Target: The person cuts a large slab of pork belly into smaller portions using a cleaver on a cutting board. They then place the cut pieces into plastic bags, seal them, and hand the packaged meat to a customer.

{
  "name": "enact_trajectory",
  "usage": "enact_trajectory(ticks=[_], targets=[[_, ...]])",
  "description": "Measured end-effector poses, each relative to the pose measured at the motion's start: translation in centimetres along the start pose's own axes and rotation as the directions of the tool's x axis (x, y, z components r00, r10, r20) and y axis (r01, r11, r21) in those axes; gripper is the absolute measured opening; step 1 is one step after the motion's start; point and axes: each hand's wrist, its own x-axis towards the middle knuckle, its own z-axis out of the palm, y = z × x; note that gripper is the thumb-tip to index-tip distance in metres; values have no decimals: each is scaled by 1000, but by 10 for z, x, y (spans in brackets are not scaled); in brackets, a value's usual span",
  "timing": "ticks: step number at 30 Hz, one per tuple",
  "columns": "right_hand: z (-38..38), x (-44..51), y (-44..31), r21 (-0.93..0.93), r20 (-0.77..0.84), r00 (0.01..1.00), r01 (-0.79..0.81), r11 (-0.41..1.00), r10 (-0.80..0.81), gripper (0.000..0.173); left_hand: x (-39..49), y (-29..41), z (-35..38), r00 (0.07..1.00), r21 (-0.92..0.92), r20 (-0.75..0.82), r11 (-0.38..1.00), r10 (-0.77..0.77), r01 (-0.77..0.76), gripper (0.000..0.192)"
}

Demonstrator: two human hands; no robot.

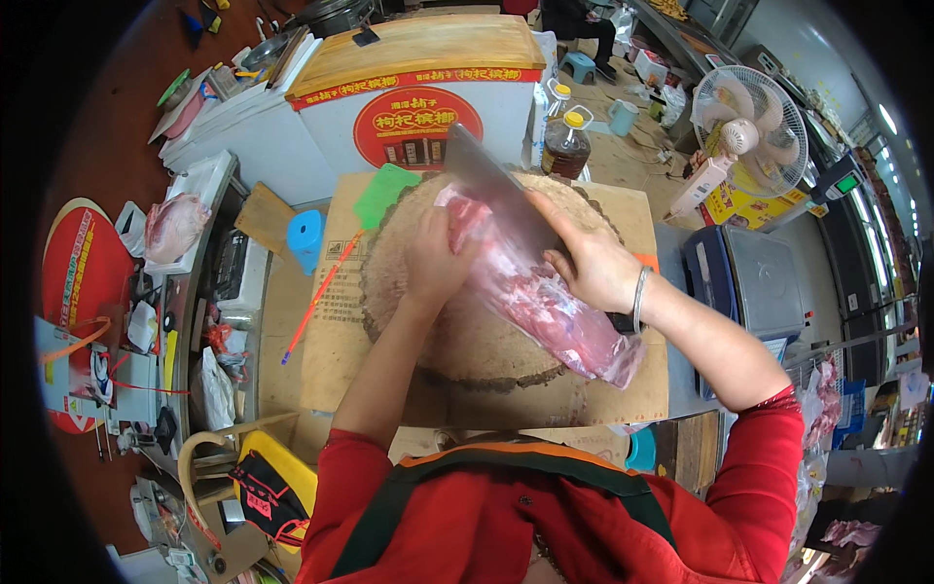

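Note:
A long slab of raw meat [536,303], pink with white fat, lies slantwise across a round wooden chopping block [408,321] with a bark rim. Its near end hangs over the block's right front edge. My left hand [438,255] grips the meat's left side near the far end. In my right hand [595,263] is a cleaver, its broad steel blade [492,182] slanting over the far part of the meat. The blade is slightly blurred and its cutting edge is hard to make out, so I cannot tell how deep it sits.
Cardboard [339,394] lies under the block. Left of it rests a green fly swatter [387,193]. A standing fan [748,131] and lidded plastic bins [766,270] are on the right. Another meat piece [175,226] lies on the left counter. Beyond stands a wood-topped counter [423,47].

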Motion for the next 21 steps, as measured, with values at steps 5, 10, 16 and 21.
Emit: enact_trajectory(ticks=[5,10,16,21], targets=[[12,26,12,71,171,971,-182,981,167,70,-2,-2,1,998,24,-10,998,-62,62,24],[36,79,5,-183,406,872,-216,959,274,69,-6,-5,-2,998,61,32,996,-62,60,31],[33,78,16,75,376,921,-140,987,102,67,-8,2,2,995,54,5,993,-102,101,36],[1,69,8,-90,262,964,58,994,-32,62,-6,5,7,990,108,43,986,-133,128,42]])
